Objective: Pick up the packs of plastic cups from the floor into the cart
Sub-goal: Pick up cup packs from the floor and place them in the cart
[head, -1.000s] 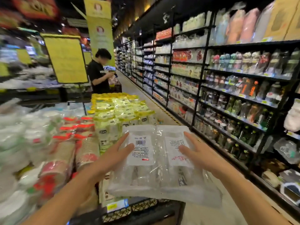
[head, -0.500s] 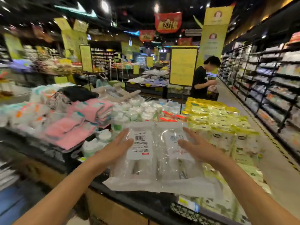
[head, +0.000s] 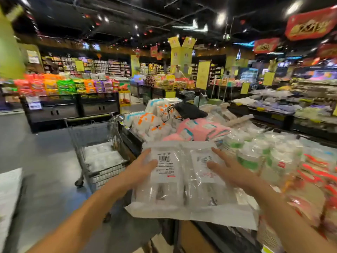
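Main worry: the two packs of plastic cups [head: 182, 179] are only squeezed between flat hands. The left hand [head: 140, 172] and right hand [head: 231, 172] press in from either side with straight fingers, nothing curled round. The slick film could let one pack buckle up at the middle seam and slide out. They're held up in the air over the edge of the display table [head: 130, 137]. The shopping cart [head: 87, 123] sits off to the left and lower, so I'd guess a sideways swing is coming. The packs look clear and crinkly, with white barcode labels on top, stacked cups inside and a loose film flap at the near end.
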The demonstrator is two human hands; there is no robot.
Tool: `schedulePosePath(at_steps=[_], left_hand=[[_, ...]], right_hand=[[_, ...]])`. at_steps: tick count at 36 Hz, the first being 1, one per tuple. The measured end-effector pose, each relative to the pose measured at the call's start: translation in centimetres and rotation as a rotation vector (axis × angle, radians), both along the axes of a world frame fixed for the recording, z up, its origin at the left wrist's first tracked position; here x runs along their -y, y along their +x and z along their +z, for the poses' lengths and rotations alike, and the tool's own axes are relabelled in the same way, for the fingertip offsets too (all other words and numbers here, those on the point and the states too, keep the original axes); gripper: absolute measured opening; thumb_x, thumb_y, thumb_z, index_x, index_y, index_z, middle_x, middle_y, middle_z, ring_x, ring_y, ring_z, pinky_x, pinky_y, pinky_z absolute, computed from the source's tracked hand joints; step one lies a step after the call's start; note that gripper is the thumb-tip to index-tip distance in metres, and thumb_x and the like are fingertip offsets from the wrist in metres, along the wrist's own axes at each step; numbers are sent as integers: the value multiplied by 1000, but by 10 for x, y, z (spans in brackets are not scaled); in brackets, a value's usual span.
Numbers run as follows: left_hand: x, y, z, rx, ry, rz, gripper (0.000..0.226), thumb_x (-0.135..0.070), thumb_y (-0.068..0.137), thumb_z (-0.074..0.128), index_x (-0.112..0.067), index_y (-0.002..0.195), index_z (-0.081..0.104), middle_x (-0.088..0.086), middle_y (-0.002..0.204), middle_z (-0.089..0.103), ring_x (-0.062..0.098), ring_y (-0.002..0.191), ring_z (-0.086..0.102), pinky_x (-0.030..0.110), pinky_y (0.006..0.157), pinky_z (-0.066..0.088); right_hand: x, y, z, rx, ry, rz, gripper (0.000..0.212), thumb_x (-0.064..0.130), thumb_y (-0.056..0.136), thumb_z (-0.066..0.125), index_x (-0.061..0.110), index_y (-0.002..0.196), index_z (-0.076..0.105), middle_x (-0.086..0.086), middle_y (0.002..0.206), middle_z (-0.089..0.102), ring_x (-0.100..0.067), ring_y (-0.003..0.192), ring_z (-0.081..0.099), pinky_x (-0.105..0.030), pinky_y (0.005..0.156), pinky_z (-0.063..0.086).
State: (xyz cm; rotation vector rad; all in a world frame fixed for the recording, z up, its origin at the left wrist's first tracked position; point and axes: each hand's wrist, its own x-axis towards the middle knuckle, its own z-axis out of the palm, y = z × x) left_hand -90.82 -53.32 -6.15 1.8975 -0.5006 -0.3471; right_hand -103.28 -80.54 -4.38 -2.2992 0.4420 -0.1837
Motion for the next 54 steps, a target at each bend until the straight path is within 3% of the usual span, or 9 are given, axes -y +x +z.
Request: schedulePosePath(at_steps=[5, 10, 21, 27, 32, 40, 46, 51, 54], left_hand=[[-55, 41, 0, -27, 38, 76, 56, -30, 104, 43, -29, 153, 18, -13, 136, 39, 5, 102, 53, 11, 71, 44], [-88, 86, -7, 13, 74, 194, 58, -40, 102, 44, -37, 154, 18, -18, 147, 32, 2, 120, 35, 23, 98, 30], [-100, 188, -28, -3, 22, 397, 55, -42, 99, 48, -44, 149, 25, -23, 142, 32, 4, 125, 41, 25, 106, 31], [-100, 252, -36, -12, 63, 516, 55, -52, 95, 51, -55, 144, 25, -23, 151, 30, 8, 135, 37, 34, 113, 31], [-103, 295, -41, -52, 52, 582, 56, -50, 95, 52, -55, 144, 27, -21, 149, 34, 8, 130, 41, 36, 104, 39], [-133, 379, -58, -87, 40, 650, 56, -45, 97, 51, -53, 146, 24, -24, 137, 39, 4, 113, 48, 26, 92, 38], [-170, 454, -62, -73, 58, 654, 54, -46, 97, 50, -56, 144, 25, -24, 126, 44, -12, 87, 48, 14, 75, 40], [-198, 514, -56, -88, 17, 602, 57, -45, 97, 51, -52, 147, 24, -20, 138, 44, 6, 117, 54, 25, 92, 43], [-209, 544, -56, -98, 0, 586, 58, -44, 98, 51, -49, 149, 24, -18, 144, 43, 9, 123, 51, 28, 98, 41]], right_hand=[[-40, 78, -9, -13, 62, 132, 69, 59, 93, 56, 49, 153, 23, 6, 160, 30, -21, 140, 39, -37, 109, 37], [-66, 149, -17, -28, 80, 223, 68, 55, 95, 55, 45, 154, 23, 6, 158, 34, -19, 140, 39, -31, 102, 36], [-67, 323, -40, -47, 73, 421, 70, 67, 88, 56, 57, 149, 22, 6, 155, 42, -23, 131, 51, -42, 110, 40], [-63, 407, -42, -26, 53, 531, 70, 59, 93, 54, 46, 154, 22, 4, 156, 39, -22, 137, 45, -40, 112, 37], [-68, 475, -56, -52, 67, 579, 82, 81, 74, 52, 58, 147, 23, 7, 149, 49, -21, 131, 52, -46, 112, 39], [-109, 576, -70, -87, 60, 673, 70, 56, 96, 53, 43, 156, 19, 10, 143, 49, -4, 102, 61, -19, 79, 47], [-147, 650, -74, -90, 124, 669, 69, 51, 97, 55, 43, 155, 19, 12, 139, 53, 1, 98, 63, -21, 88, 53], [-173, 711, -74, -63, 123, 632, 69, 50, 95, 57, 41, 155, 24, 16, 135, 45, 2, 99, 59, -29, 98, 50], [-183, 741, -79, -53, 106, 623, 68, 48, 96, 57, 40, 155, 24, 19, 135, 38, 10, 90, 53, -21, 88, 48]])
